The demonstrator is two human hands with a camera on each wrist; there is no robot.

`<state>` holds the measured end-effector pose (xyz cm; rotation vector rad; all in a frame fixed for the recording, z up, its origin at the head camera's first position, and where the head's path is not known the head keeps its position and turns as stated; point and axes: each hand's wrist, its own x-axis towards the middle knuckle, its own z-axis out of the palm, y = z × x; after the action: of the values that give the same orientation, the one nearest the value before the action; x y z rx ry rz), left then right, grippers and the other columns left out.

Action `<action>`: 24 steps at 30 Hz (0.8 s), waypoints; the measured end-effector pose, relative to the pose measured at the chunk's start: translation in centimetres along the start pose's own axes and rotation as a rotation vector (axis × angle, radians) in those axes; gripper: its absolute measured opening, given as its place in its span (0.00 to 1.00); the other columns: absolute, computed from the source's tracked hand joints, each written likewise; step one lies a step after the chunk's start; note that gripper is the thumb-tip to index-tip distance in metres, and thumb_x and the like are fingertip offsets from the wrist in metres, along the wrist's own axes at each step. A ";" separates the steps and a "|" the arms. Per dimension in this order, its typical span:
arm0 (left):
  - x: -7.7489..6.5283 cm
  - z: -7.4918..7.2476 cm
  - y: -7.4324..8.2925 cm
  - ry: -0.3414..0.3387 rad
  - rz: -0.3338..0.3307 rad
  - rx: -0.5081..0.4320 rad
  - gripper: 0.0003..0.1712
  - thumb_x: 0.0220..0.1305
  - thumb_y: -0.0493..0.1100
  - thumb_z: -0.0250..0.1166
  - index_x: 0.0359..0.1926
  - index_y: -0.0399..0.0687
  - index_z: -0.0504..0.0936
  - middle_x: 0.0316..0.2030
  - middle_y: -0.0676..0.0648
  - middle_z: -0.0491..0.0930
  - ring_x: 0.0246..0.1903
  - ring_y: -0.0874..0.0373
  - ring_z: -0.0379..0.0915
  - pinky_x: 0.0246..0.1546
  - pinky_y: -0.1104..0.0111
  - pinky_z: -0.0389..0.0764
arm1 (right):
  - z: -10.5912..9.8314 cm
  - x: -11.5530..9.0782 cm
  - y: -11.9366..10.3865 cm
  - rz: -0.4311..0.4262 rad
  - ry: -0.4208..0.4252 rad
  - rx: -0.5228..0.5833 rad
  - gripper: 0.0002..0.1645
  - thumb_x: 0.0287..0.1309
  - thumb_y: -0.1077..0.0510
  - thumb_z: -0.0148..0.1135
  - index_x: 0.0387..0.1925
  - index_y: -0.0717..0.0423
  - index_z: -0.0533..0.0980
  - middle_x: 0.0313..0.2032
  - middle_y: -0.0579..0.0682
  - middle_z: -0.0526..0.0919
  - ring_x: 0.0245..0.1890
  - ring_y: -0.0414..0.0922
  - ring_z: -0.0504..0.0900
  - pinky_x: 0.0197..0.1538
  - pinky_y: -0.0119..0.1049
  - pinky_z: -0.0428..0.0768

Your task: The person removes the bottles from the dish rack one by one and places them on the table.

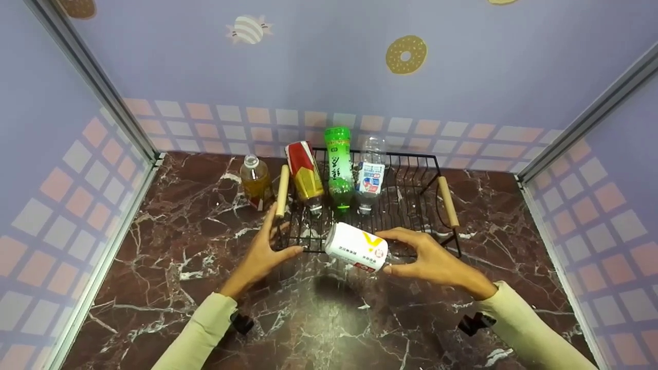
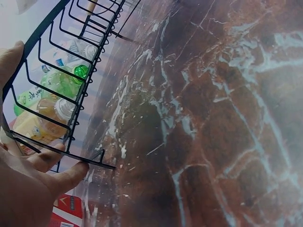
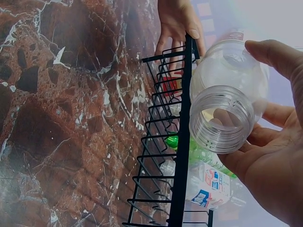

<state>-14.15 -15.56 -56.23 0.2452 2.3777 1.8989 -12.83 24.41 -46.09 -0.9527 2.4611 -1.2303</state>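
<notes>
Table (image 1: pixel 318 334), dark red with white veins, carried a black wire rack (image 3: pixel 183 137). At its near left corner the left hand (image 1: pixel 262 254) touched the frame, fingers spread and rather straight, clenched on nothing. The right hand (image 1: pixel 429 259) had its fingers and thumb pinching a white-labelled bottle (image 1: pixel 357 249) near its clear neck. That bottle was tilted over the rack's near edge, base up to the left, neck down to the right. In the rack's left half stood a green bottle (image 1: pixel 339 164), a red-and-gold bottle (image 1: pixel 304 169) to its left and a clear bottle (image 1: pixel 371 180) to its right, all upside down. An amber bottle (image 1: pixel 255 184) stood upright just outside. Smallest were two pale wooden handles (image 1: pixel 448 201).
</notes>
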 end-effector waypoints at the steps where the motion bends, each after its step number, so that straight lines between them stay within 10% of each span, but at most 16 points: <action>1: -0.1 -0.1 0.2 0.004 -0.012 0.031 0.75 0.60 0.47 0.85 0.91 0.61 0.40 0.88 0.37 0.41 0.81 0.37 0.61 0.80 0.34 0.60 | 0.0 0.1 0.0 -0.004 -0.004 0.002 0.44 0.59 0.57 0.84 0.75 0.57 0.77 0.69 0.55 0.83 0.67 0.56 0.82 0.72 0.58 0.81; 7: -0.5 -0.5 1.5 0.026 -0.004 0.183 0.72 0.62 0.48 0.85 0.91 0.51 0.43 0.89 0.37 0.41 0.85 0.32 0.43 0.81 0.30 0.51 | 0.1 0.2 -0.1 -0.024 -0.017 -0.003 0.44 0.56 0.62 0.84 0.74 0.57 0.77 0.68 0.56 0.84 0.64 0.56 0.84 0.67 0.55 0.85; 24: -1.8 -0.2 4.1 0.092 0.190 0.308 0.59 0.61 0.44 0.85 0.84 0.33 0.61 0.86 0.35 0.53 0.83 0.32 0.52 0.81 0.32 0.55 | 0.3 -0.1 0.1 -0.020 -0.037 -0.038 0.45 0.58 0.56 0.84 0.75 0.57 0.76 0.69 0.57 0.83 0.69 0.60 0.81 0.72 0.66 0.78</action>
<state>-12.10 -15.15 -52.25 0.4272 2.7963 1.6349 -12.69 24.34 -46.38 -1.0030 2.4602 -1.1654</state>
